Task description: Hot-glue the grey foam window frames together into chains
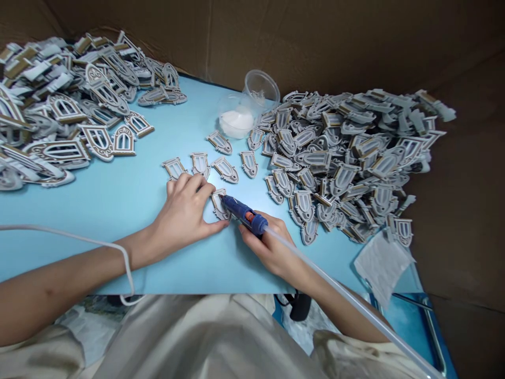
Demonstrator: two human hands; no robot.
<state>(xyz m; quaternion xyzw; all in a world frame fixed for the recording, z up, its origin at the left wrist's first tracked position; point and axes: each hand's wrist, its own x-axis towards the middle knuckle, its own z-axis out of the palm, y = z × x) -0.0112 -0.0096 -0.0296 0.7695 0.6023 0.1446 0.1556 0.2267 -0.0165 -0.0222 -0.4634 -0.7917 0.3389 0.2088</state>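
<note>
My right hand [268, 250] is shut around a blue hot glue gun [242, 215], with a clear glue stick [315, 268] trailing from its back. The gun's nozzle rests at a small grey-and-brown arched window piece [219, 205]. My left hand [183, 210] lies on the pale blue board [118, 205], with thumb and fingers on either side of that piece. Several similar pieces [224, 169] lie in a loose row just beyond my left fingers. The piece's underside is hidden.
A large heap of arched window pieces [67, 105] lies at the far left, and another [347, 158] at the right. Behind them stand clear plastic containers [236, 116], one holding white material. A white cable [79, 237] crosses my left forearm, and a paper tissue [382, 266] lies at the board's right corner. Brown cardboard walls surround the board.
</note>
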